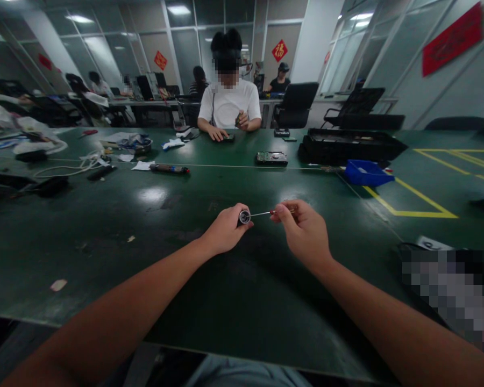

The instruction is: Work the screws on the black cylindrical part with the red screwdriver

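My left hand (228, 228) is closed round a small dark cylinder (244, 217) with a silvery rim, its open round end facing me. Most of the cylinder is hidden by my fingers. In my right hand (306, 228) is a thin screwdriver (262, 214) with a red part near the fingertips. Its metal shaft points left, and the tip meets the cylinder's open end; whether it goes inside I cannot tell. Both hands are held over the green table (177, 295).
Beyond my hands lie an electric screwdriver (169, 169), a hard drive (271, 158), a blue bin (369, 172) and a long black case (350, 145). Across the table a person (229, 102) in a white shirt handles small parts. Cables (75, 166) lie at the left.
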The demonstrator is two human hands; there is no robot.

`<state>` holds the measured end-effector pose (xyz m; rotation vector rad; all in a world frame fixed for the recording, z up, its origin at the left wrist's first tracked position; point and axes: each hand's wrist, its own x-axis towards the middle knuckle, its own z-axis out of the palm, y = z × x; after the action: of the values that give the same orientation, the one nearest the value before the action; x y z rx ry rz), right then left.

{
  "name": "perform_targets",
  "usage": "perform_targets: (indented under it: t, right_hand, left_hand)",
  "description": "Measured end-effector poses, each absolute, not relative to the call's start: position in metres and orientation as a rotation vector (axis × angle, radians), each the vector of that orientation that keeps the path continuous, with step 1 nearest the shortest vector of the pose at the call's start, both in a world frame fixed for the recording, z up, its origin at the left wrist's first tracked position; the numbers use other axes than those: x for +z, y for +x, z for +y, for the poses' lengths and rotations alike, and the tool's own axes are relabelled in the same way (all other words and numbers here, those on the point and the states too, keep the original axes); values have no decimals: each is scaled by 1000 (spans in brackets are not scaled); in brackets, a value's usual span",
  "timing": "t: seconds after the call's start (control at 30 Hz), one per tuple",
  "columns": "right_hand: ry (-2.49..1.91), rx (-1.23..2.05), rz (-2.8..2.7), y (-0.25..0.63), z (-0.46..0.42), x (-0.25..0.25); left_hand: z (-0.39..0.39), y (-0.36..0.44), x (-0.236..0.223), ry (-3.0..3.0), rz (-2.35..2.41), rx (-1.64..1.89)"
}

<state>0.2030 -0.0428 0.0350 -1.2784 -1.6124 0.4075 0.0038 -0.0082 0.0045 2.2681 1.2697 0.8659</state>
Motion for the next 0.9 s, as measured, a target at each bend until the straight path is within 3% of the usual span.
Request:
perform_targets:
  t: [0.23,0.6,0.9]
  right_hand:
    - [-1309,197,-1768,207,-46,35]
    - [-1152,402,-1827,201,-52,35]
    - [-1000,1023,-1171,199,-31,23]
  left_hand:
    - [-8,4,4,2299,1268,856]
    - [-6,4,0,2296,1255,864]
    - [-5,3,4,2429,1269,883]
